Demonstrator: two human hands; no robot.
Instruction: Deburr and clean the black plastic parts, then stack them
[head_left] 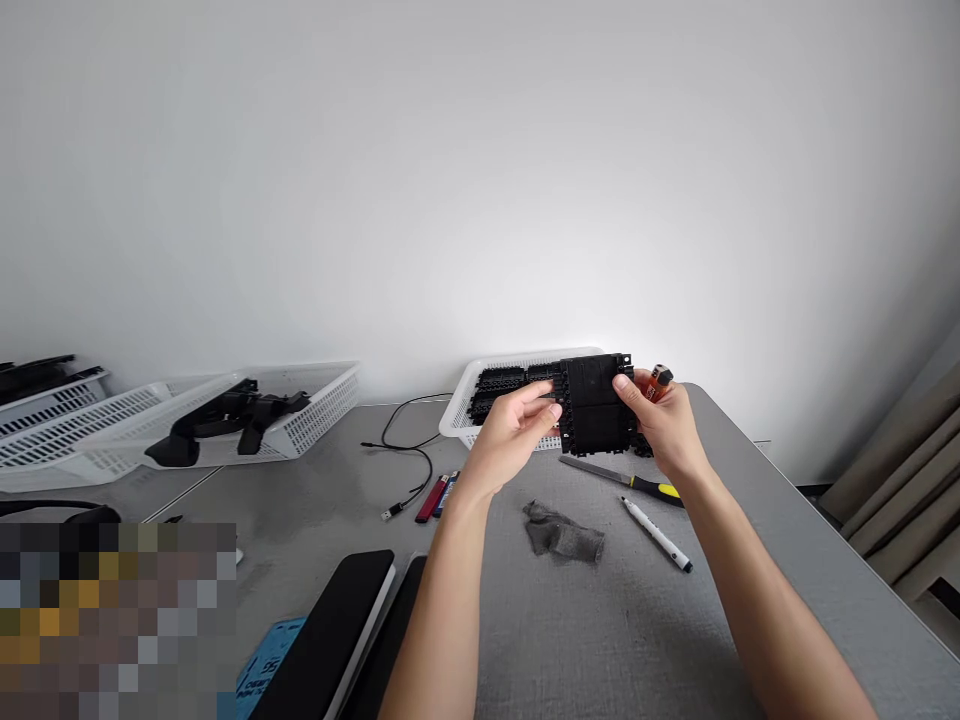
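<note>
A flat, rectangular black plastic panel (598,405) with toothed edges is held up above the table. My right hand (664,418) grips its right side, the thumb pressed on the front face and the other fingers behind. At the left edge, my left hand (516,425) has its thumb and fingers closed in on the panel's rim. Behind the hands stands a white basket (457,405) with several similar black parts (499,385) in it. An orange item with a black top (659,381) shows just behind my right hand; its kind is unclear.
Below the hands lie a file with a yellow-black handle (656,489), a white marker (657,535) and a grey cloth (564,532). Left are red lighter-like sticks (431,499), a black USB cable (429,470), a black case (330,630) and white baskets (322,410) holding black parts.
</note>
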